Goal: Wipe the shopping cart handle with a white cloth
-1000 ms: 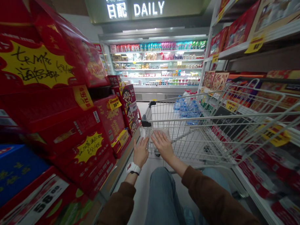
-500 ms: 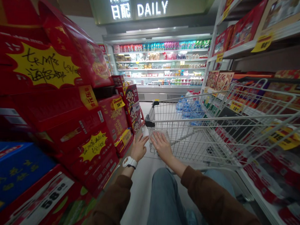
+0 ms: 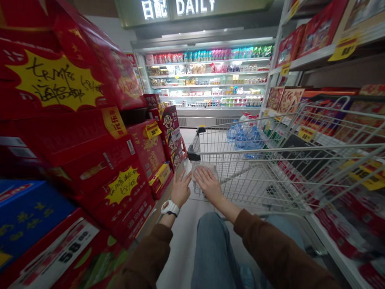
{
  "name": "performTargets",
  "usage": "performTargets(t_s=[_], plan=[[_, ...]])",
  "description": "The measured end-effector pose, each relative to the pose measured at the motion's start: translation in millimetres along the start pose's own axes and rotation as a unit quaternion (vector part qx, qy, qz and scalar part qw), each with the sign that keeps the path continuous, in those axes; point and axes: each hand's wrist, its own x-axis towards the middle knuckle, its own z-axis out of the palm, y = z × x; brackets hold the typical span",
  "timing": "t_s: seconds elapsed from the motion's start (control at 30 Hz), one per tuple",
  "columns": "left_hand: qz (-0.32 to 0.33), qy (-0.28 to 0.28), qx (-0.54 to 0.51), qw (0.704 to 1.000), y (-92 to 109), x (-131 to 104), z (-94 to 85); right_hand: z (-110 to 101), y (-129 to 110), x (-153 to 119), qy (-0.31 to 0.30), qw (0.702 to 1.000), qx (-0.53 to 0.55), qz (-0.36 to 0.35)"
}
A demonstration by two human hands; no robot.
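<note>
My right hand lies with spread fingers on a pale, whitish cloth against the near end of the metal shopping cart. The cloth is partly covered by the fingers. Just left of it my left hand, with a white watch on the wrist, has its fingers extended and apart. Its fingertips are close to something white at the cart's corner, too blurred to make out. The cart's black corner piece is above both hands.
Red boxes with yellow price signs are stacked at the left, near my left arm. Shelves with boxed goods line the right. Blue-tinted water bottles stand beyond the cart, before a lit refrigerated display. My bent knees are below.
The view has shifted slightly. My left hand has moved a little to the right, nearer the right hand. My right hand remains on the cloth.
</note>
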Motion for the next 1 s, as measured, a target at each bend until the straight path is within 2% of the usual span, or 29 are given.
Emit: performTargets(t_s=[0.13, 0.27, 0.37, 0.53, 0.63, 0.77, 0.87, 1.0], plan=[[0.001, -0.002, 0.004, 1.000, 0.0, -0.3, -0.2, 1.9, -7.9, -12.3, -0.013, 1.000, 0.001, 0.007], [-0.013, -0.011, 0.010, 1.000, 4.7, -0.5, -2.8, -14.6, -2.0, 1.1, 0.003, 1.000, 0.005, 0.030], [-0.023, -0.014, -0.001, 1.000, 9.6, -0.3, -5.7, -18.4, 7.9, 5.9, 0.009, 1.000, 0.000, 0.022], [-0.026, 0.008, -0.010, 1.000, 15.8, 0.1, -7.0, -11.6, 6.2, -15.0, -0.025, 0.999, 0.028, 0.005], [-0.029, 0.024, -0.007, 0.999, 18.3, -0.9, -5.2, -20.2, 4.2, -21.4, -0.025, 0.999, 0.041, 0.014], [-0.039, 0.042, -0.010, 0.998, 21.5, -2.8, -1.9, -34.0, 17.4, -17.0, -0.004, 0.999, 0.027, 0.038], [-0.043, 0.044, -0.011, 0.998, 22.9, -3.2, 0.3, -30.3, 26.5, -20.9, -0.002, 0.999, 0.007, 0.034], [-0.044, 0.040, -0.006, 0.998, 21.9, -2.5, 2.6, -23.0, 22.1, -35.2, -0.019, 1.000, 0.013, 0.017]])
